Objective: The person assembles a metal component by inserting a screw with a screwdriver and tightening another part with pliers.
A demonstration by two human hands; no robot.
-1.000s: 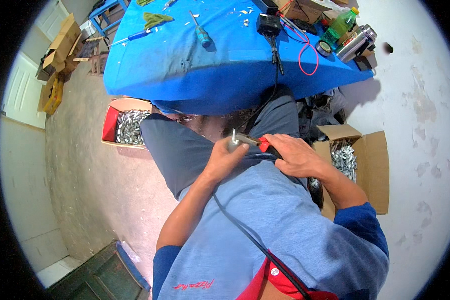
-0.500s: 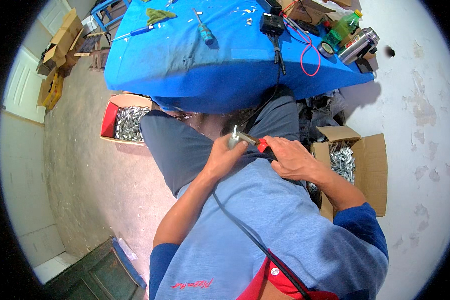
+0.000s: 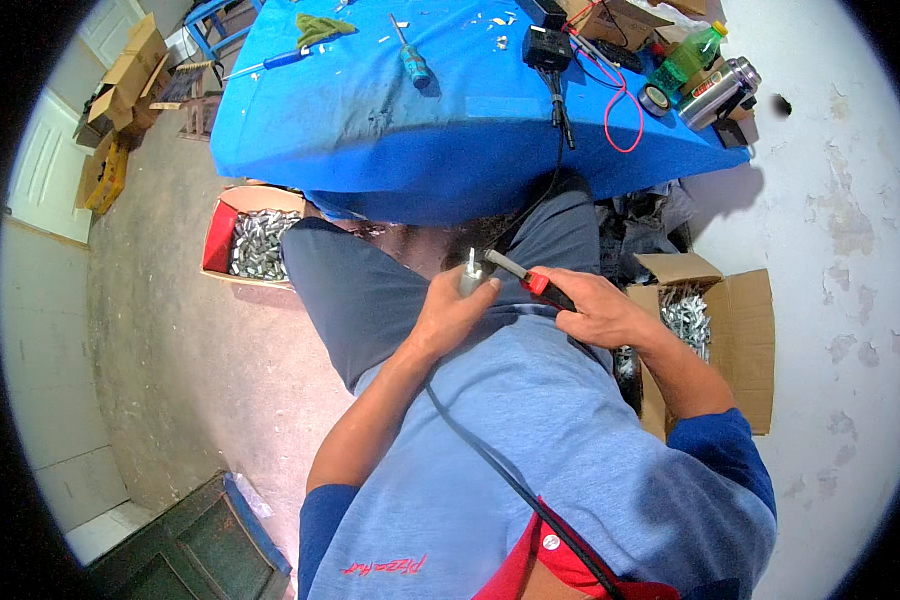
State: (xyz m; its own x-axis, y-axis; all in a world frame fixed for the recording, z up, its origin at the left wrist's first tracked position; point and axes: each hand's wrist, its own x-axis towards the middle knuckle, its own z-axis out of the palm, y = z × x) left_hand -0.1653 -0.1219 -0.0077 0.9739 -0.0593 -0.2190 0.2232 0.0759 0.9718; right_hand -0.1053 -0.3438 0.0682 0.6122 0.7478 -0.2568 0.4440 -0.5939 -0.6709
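Observation:
Above my lap, my left hand (image 3: pixel 453 312) is closed round a small silvery cylindrical metal part (image 3: pixel 469 280) with a thin pin sticking up from its top. My right hand (image 3: pixel 598 308) grips a pair of pliers (image 3: pixel 538 284) with red and black handles. The metal jaws of the pliers point left and end close beside the top of the part; whether they touch it I cannot tell. Most of the part's lower body is hidden by my left fingers.
An open cardboard box (image 3: pixel 218 238) of silvery cylinders stands left of my legs; another box (image 3: pixel 748 340) of metal parts stands right. On the blue-covered table (image 3: pixel 370 165) lie screwdrivers (image 3: pixel 413 65), a green cloth (image 3: pixel 322 28), a black adapter (image 3: pixel 547 48), a bottle (image 3: pixel 686 58) and a thermos (image 3: pixel 718 92).
The pliers have swung, their jaws drawing off the part's top and their handles tilting down to the right. My right hand has shifted slightly right. My left hand keeps hold of the part.

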